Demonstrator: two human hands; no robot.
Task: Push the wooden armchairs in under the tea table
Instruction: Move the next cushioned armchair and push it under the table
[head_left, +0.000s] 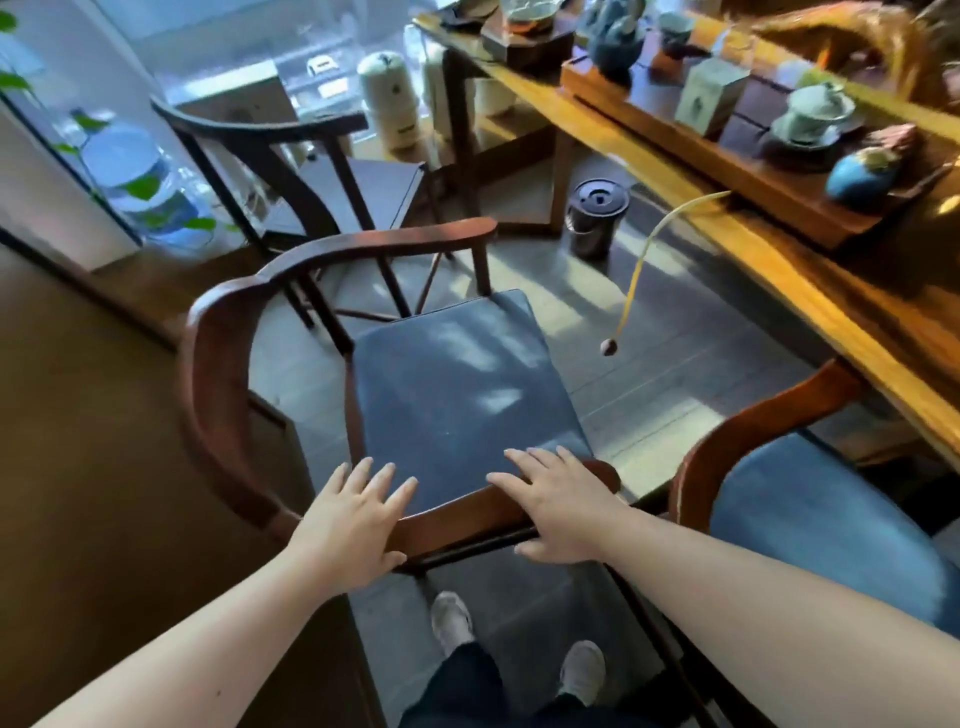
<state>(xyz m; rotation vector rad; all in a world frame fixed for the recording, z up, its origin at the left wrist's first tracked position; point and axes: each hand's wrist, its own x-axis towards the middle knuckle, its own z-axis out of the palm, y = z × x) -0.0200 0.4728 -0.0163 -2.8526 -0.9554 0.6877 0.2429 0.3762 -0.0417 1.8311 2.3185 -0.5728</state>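
Hands flat and open on chair back rail: left hand, right hand. Worktop lies ahead-right, seat angled off it.

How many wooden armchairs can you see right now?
3: the near armchair under both hands, left hand and right hand resting on its rail; a dark armchair behind it; a third armchair at right, partly cropped. Others may be hidden.
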